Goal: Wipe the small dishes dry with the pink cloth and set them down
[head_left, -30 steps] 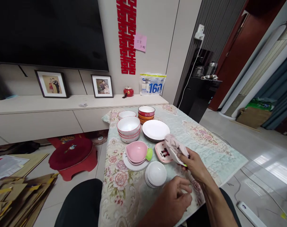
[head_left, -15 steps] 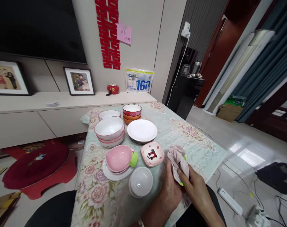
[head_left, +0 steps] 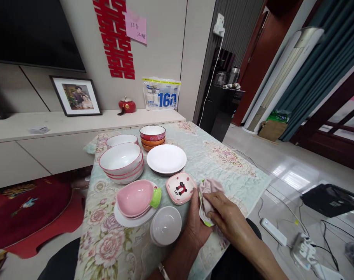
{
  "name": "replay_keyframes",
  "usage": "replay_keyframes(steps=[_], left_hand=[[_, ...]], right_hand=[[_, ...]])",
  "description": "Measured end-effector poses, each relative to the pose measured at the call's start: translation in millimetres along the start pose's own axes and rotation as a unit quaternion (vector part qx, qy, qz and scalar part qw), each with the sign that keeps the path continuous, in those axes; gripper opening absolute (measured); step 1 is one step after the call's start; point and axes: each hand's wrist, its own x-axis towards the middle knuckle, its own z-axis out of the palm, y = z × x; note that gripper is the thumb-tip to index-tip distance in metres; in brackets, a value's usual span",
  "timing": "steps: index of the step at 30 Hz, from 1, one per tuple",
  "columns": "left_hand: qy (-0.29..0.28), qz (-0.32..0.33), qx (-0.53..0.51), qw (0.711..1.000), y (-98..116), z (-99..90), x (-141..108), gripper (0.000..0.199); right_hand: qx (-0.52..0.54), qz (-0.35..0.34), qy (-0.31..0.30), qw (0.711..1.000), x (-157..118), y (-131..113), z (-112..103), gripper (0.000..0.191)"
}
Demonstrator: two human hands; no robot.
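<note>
My left hand (head_left: 196, 221) is closed around a small white dish with a bright green edge (head_left: 207, 224), held tilted over the near side of the table. A pale pink cloth (head_left: 214, 186) lies bunched over the dish and hides most of its face. My right hand (head_left: 223, 212) grips the cloth and presses it into the dish. Just left of my hands sit a square pink-rimmed cat dish (head_left: 181, 188) and a small white bowl (head_left: 166, 223). Further left, a pink fruit-shaped bowl (head_left: 133, 198) with a green leaf end rests on a white plate (head_left: 127, 222).
Farther back stand stacked white bowls with red rims (head_left: 121, 157), white plates (head_left: 166, 158) and red and orange bowls (head_left: 152, 136). A floral cloth covers the table (head_left: 107, 245). A power strip (head_left: 273, 232) with cables lies on the floor at right.
The view has turned slightly right, so the scene shifts left. My right hand has moved from the near side of the dish up over the cloth. My left hand keeps its hold.
</note>
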Motion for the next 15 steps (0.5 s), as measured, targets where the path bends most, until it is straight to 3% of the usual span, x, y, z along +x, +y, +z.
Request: replay_keyframes(steps=[3,6,10,15], left_hand=[[-0.006,0.002,-0.016,1.0,0,-5.1,3,0.051],[-0.003,0.017,-0.037,0.999,1,-3.7,4,0.044],[0.001,0.02,-0.024,0.999,1,2.3,4,0.042],[-0.031,0.039,0.008,0.999,-3,3.8,7,0.049]], right_hand=[[-0.028,0.016,-0.024,0.999,12,1,1,0.047],[-0.075,0.021,-0.007,0.997,22,7,4,0.037],[-0.152,-0.017,0.07,0.986,34,17,8,0.022],[-0.243,0.0,0.162,0.956,41,21,13,0.017]])
